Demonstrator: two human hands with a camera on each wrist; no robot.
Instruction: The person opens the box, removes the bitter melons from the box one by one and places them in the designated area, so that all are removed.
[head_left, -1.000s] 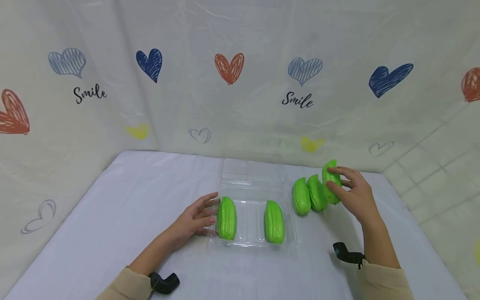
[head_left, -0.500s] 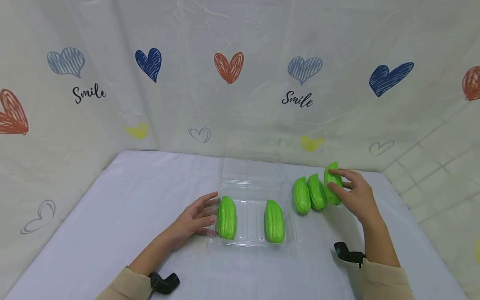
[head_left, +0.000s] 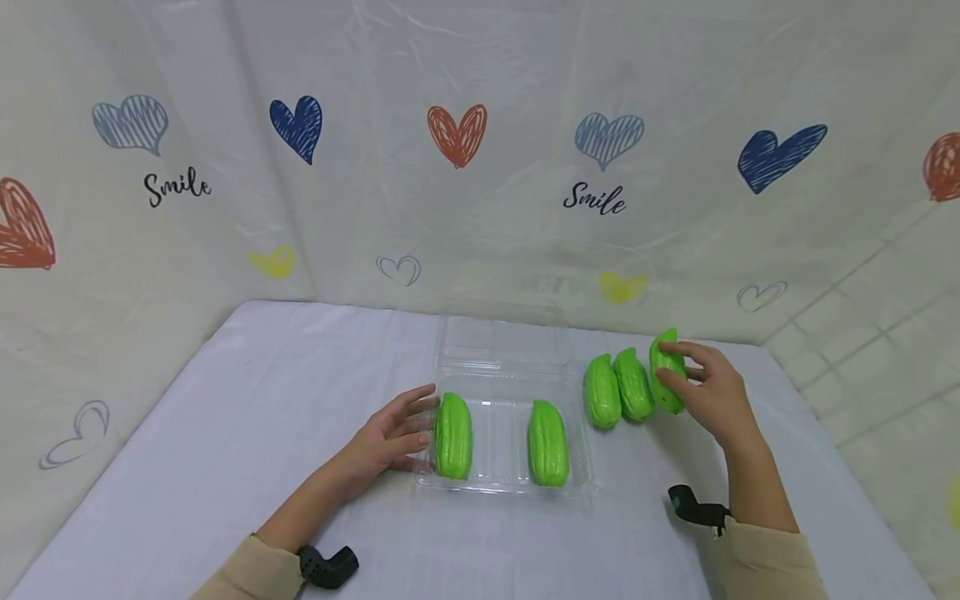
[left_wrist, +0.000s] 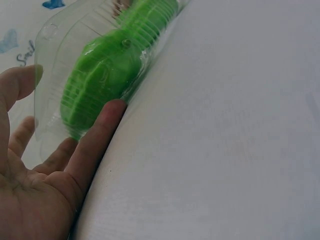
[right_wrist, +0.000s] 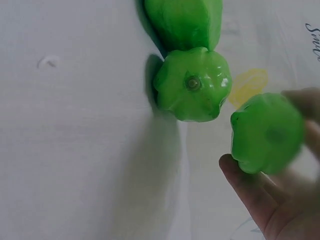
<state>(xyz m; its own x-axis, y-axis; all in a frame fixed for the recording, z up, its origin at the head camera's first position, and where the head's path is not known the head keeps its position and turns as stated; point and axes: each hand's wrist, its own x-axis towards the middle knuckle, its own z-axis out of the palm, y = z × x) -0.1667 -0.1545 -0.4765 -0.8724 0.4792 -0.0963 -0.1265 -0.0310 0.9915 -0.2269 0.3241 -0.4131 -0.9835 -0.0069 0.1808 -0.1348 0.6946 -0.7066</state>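
Observation:
My right hand (head_left: pixel 715 392) pinches a glossy green ridged gourd (head_left: pixel 664 361) between thumb and fingers, upright at the far right of the table. In the right wrist view its rounded end faces the camera, and a gap separates it from the neighbouring gourd (right_wrist: pixel 192 82). Two more such gourds lie side by side just to its left. A clear plastic clamshell box (head_left: pixel 501 442) sits mid-table with its lid (head_left: pixel 502 343) folded back. Inside are one gourd (head_left: pixel 454 437) at the left and one (head_left: pixel 550 446) at the right. My left hand (head_left: pixel 378 442), fingers extended, touches the box's left wall.
A white cloth covers the table (head_left: pixel 247 417). Behind it hangs a pale curtain (head_left: pixel 510 233) printed with hearts and "Smile". Both wrists wear a black camera mount (head_left: pixel 328 567).
My right hand has shifted slightly right and lower with the gourd in its grip. The left hand, the box and the other gourds stay where they were.

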